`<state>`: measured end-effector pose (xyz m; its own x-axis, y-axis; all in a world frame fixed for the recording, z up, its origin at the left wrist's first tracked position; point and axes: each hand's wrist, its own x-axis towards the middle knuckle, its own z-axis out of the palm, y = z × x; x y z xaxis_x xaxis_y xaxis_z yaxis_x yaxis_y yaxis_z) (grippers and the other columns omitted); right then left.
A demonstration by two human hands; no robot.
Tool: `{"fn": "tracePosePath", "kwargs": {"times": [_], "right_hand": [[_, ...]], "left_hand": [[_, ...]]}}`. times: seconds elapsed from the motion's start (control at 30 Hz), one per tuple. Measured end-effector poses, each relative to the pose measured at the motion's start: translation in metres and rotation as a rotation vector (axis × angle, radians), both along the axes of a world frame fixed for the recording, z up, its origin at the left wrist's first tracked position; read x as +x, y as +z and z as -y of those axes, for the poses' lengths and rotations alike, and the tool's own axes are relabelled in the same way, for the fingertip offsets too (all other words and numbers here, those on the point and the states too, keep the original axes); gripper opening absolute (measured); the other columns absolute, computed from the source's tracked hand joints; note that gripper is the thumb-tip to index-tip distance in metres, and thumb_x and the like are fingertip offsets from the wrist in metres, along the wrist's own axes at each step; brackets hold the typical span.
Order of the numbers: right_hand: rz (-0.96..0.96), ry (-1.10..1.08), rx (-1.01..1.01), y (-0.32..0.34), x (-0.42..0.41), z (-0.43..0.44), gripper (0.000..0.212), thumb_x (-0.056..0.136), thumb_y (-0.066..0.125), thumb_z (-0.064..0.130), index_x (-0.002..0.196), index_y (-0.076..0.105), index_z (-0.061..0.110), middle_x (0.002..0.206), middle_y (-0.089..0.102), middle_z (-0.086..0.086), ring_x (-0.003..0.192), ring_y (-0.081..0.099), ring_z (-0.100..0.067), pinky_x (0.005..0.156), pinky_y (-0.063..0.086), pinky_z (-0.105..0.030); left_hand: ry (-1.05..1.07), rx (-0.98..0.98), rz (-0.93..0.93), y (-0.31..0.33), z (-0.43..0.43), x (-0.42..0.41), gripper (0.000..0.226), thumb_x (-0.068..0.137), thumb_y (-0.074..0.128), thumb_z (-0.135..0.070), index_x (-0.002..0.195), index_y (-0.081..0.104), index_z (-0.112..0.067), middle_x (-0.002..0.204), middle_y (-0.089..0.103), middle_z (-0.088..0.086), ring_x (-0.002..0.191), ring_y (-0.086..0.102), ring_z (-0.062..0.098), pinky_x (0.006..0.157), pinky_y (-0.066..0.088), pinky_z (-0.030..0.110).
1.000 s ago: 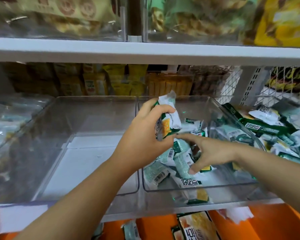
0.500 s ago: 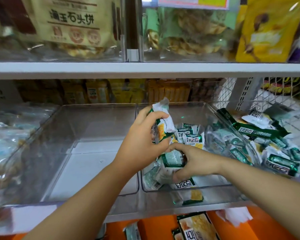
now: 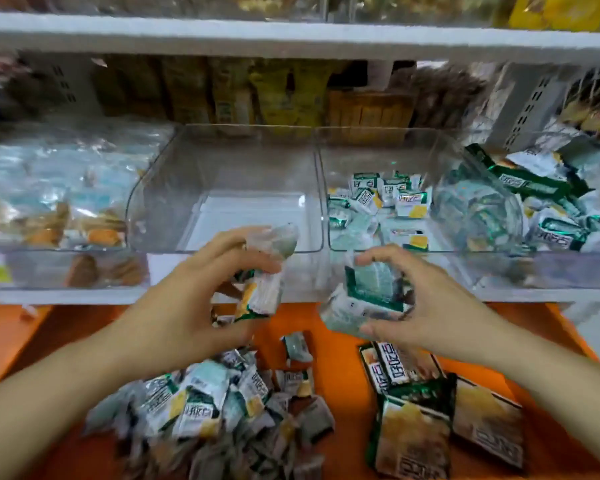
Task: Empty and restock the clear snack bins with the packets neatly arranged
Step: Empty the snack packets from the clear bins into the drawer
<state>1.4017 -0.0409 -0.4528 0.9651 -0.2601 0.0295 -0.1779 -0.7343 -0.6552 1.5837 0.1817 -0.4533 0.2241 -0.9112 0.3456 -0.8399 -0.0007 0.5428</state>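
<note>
Fingers (image 3: 229, 263) of the left hand (image 3: 184, 306) curl round small green-and-white snack packets (image 3: 262, 292); the right hand (image 3: 426, 306) grips another bunch (image 3: 368, 296), both held before the clear plastic bins (image 3: 222, 188) above the orange tabletop (image 3: 340, 327).

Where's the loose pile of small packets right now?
Head view, lower left-centre: the pile of small packets lies on the orange surface, beneath the left hand and left of the flat larger packs.
</note>
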Motion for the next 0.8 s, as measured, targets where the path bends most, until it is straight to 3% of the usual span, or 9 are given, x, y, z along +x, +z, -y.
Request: {"fn": "tracePosePath", "kwargs": {"times": [0.07,0.17,0.27,0.4,0.47,0.53,0.63,0.73,0.8], "right_hand": [[-0.121,0.082,-0.029,-0.032,0.011,-0.03,0.06,0.072,0.078,0.043,0.114,0.037,0.054,0.121,0.041,0.025,0.104,0.042,0.009,0.079,0.038,-0.009],[-0.255,0.141,-0.038,-0.09,0.046,-0.066,0.064,0.074,0.077,0.037,0.125,0.039,0.046,0.125,0.044,0.009,0.11,0.048,-0.011,0.083,0.042,-0.026],[-0.319,0.157,-0.005,-0.147,0.088,-0.098,0.063,0.076,0.077,0.033,0.128,0.042,0.037,0.126,0.048,-0.001,0.112,0.047,-0.019,0.084,0.042,-0.029],[-0.322,0.144,0.15,-0.182,0.129,-0.128,0.067,0.086,0.065,0.009,0.142,0.037,0.033,0.149,0.038,-0.006,0.128,0.045,-0.021,0.099,0.042,-0.029],[-0.323,0.169,0.183,-0.18,0.137,-0.132,0.071,0.088,0.061,0.004,0.146,0.031,0.033,0.154,0.031,-0.003,0.111,0.055,-0.01,0.086,0.046,-0.013],[-0.318,0.176,0.188,-0.171,0.136,-0.128,0.069,0.091,0.058,0.006,0.147,0.03,0.037,0.152,0.034,0.001,0.089,0.056,0.0,0.068,0.042,-0.004],[-0.274,0.16,0.2,-0.145,0.12,-0.109,0.055,0.092,0.06,0.015,0.14,0.044,0.036,0.139,0.052,0.005,0.109,0.056,-0.004,0.085,0.043,-0.008],[-0.214,0.153,0.174,-0.106,0.093,-0.082,0.037,0.091,0.062,0.017,0.124,0.059,0.036,0.117,0.064,0.015,0.103,0.057,0.005,0.091,0.046,-0.013],[-0.172,0.139,0.172,-0.07,0.071,-0.065,0.031,0.091,0.063,0.017,0.111,0.062,0.04,0.105,0.066,0.02,0.097,0.06,0.006,0.09,0.049,-0.018]], "left_hand": [[0.037,0.271,0.024,-0.026,-0.032,0.009,0.049,0.075,0.064,-0.045,0.119,0.042,-0.053,0.128,0.03,-0.036,0.12,0.042,-0.008,0.091,0.043,0.016],[0.071,0.646,0.107,-0.074,-0.062,0.033,0.052,0.084,0.066,-0.03,0.13,0.044,-0.037,0.142,0.033,-0.01,0.136,0.031,0.008,0.099,0.025,0.009],[0.137,0.794,0.081,-0.111,-0.081,0.057,0.055,0.086,0.064,-0.023,0.137,0.044,-0.024,0.147,0.033,0.004,0.139,0.03,0.018,0.101,0.026,0.015],[0.187,0.92,0.075,-0.142,-0.099,0.085,0.056,0.094,0.058,-0.029,0.144,0.035,-0.03,0.157,0.017,0.006,0.143,0.027,0.024,0.109,0.033,0.033],[0.199,0.92,0.058,-0.146,-0.101,0.089,0.054,0.095,0.055,-0.034,0.145,0.034,-0.031,0.159,0.016,0.004,0.145,0.022,0.02,0.113,0.028,0.033],[0.213,0.832,0.034,-0.141,-0.096,0.088,0.05,0.095,0.056,-0.036,0.142,0.039,-0.031,0.152,0.03,0.0,0.139,0.032,0.015,0.11,0.032,0.03],[0.202,0.648,0.063,-0.115,-0.078,0.074,0.041,0.095,0.056,-0.035,0.135,0.048,-0.032,0.132,0.049,-0.01,0.117,0.051,0.008,0.098,0.042,0.029],[0.175,0.412,0.101,-0.075,-0.047,0.051,0.031,0.094,0.056,-0.035,0.125,0.056,-0.035,0.114,0.053,-0.023,0.094,0.053,-0.01,0.083,0.045,0.014],[0.149,0.255,0.117,-0.048,-0.023,0.037,0.025,0.094,0.058,-0.032,0.118,0.061,-0.033,0.104,0.054,-0.025,0.089,0.054,-0.011,0.079,0.047,0.013]]}}
